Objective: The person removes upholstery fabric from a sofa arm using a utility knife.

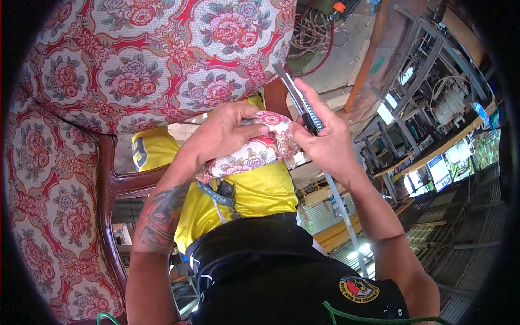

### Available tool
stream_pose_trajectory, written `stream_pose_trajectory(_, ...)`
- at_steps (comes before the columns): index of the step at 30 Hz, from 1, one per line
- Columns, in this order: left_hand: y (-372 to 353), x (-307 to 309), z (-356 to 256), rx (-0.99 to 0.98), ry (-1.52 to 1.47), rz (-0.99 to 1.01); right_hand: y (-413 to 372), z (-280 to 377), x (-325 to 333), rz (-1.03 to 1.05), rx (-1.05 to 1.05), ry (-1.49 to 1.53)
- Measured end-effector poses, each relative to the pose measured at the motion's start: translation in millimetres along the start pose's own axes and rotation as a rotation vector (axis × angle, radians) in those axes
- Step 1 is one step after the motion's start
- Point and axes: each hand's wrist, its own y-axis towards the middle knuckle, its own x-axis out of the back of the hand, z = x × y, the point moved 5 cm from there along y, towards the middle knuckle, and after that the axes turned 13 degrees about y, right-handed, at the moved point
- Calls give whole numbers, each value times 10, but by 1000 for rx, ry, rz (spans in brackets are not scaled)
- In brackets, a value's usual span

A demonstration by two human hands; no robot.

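Observation:
My left hand [219, 132] is closed on a small piece covered in floral fabric [254, 155], its thumb and fingers pressing the top edge. The fabric is red, white and pink with roses, and it sits over my yellow shorts [260, 189]. In my right hand [330, 146] is a snap-off utility knife [301, 103], held upright with the blade out and pointing up and left. The blade tip overlaps the edge of a large upholstered panel [146, 70] in the same rose pattern. My right fingertips are right at the fabric piece's right end.
Dark wooden frame parts [108, 179] of the upholstered furniture run along the left, beside another floral panel [70, 216]. Coiled hose [314, 35] lies at the top. On the right stands a cluttered workbench [433, 151] with machinery.

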Motion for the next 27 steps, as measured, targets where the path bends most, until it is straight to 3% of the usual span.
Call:
stream_pose_trajectory(2, -29, -13, -43, -44, 104, -53, -69, 57, 36, -106, 203, 67)
stream_pose_trajectory(5, -144, 31, -135, -130, 362, -149, -369, 131, 75, -212, 218, 8)
stream_pose_trajectory(9, -21, -122, 154, -173, 101, -121, -937, 148, -87, -281, 248, 70)
stream_pose_trajectory(11, 20, -139, 130, -213, -84, -76, -1175, 260, -149, -278, 218, -67)
stream_pose_trajectory(13, 14, -176, 120, -242, -124, -62, -1312, 375, -230, -149, 407, -330)
stream_pose_trajectory(17, 28, -138, 93, -244, -130, -52, -1254, 443, -139, -72, 304, -609)
stream_pose_trajectory(19, 50, -87, 84, -264, -101, -106, -1028, 482, -62, 10, 327, -677)
stream_pose_trajectory(22, 41, -93, 64, -231, -146, 30, -738, 390, -12, 166, 428, -850)
stream_pose_trajectory(27, 59, -79, 83, -138, -137, 41, -308, 347, 132, 417, 478, -928)
